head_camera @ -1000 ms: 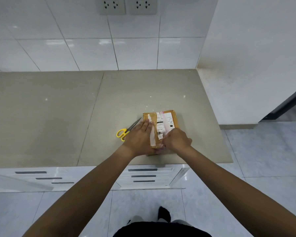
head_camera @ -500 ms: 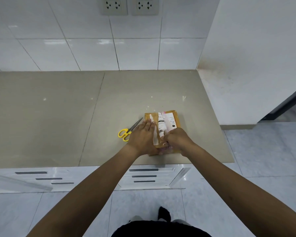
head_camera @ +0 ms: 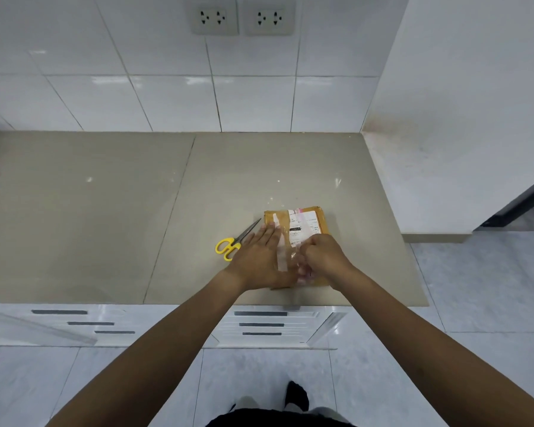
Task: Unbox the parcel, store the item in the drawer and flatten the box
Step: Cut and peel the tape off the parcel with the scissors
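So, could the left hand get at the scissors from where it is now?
Probably yes. The scissors lie on the counter just left of the left hand, which presses flat on the parcel with nothing between them. It would have to let go of the parcel while the right hand peels tape.

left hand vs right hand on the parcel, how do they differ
The left hand lies flat with straight fingers, pressing the parcel down; the right hand has curled fingers that pinch the clear tape being peeled off the top. The left hand sits on the parcel's left side, close to the yellow scissors; the right hand works at its near right part. Both touch the parcel on the counter.
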Demonstrator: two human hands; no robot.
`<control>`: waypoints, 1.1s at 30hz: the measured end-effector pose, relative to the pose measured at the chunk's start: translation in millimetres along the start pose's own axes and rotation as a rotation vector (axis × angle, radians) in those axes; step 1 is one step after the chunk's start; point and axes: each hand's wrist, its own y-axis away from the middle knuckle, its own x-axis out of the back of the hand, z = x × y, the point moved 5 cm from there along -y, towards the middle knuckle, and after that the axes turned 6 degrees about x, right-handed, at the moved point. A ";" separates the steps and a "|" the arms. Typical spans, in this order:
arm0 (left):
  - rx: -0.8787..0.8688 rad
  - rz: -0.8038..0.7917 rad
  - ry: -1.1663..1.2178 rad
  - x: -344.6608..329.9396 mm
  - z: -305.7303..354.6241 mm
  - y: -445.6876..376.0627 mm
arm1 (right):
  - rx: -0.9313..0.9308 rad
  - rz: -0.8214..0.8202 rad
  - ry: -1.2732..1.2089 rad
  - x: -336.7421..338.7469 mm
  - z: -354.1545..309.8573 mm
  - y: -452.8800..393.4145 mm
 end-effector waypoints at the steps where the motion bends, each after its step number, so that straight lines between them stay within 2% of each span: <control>1: -0.002 0.003 0.031 1.9 0.2 1.3 | -0.016 -0.028 -0.015 0.6 -2.9 -1.5; 6: 0.008 0.041 0.133 11.2 3.6 6.4 | -0.096 -0.089 -0.234 7.7 -1.5 -16.2; 9: 0.036 0.021 0.181 9.9 4.7 7.7 | -0.058 -0.080 -0.215 9.8 1.5 -20.5; 11: 0.056 0.006 0.219 6.2 0.1 5.8 | 0.031 -0.021 -0.084 12.7 2.8 -23.2; 14: 0.078 -0.027 0.251 3.3 -8.5 1.5 | 0.284 0.091 0.440 18.5 2.1 -23.8; 15: 0.071 -0.032 0.249 3.0 -11.6 -0.5 | 0.355 0.123 0.546 19.7 1.6 -22.9; 20: 0.014 -0.053 0.222 7.9 -18.0 -2.9 | 0.514 0.133 0.527 35.4 6.7 -33.6; 24: -0.023 0.003 0.294 14.1 -12.6 -1.5 | 0.711 0.000 0.937 27.8 7.9 -39.4; 26: 0.011 0.015 0.347 9.6 -14.9 -2.2 | 0.771 -0.052 0.988 19.6 6.4 -44.1; 28: 0.042 0.024 0.344 4.2 -15.6 -1.8 | 0.825 -0.027 1.011 13.6 1.2 -50.8; 31: 0.056 -0.047 0.331 1.8 -18.0 -5.4 | 0.937 -0.011 0.980 1.6 -8.1 -53.3; 33: 0.049 -0.173 0.321 9.0 -22.3 -10.9 | 0.923 0.022 0.880 0.2 -11.2 -52.6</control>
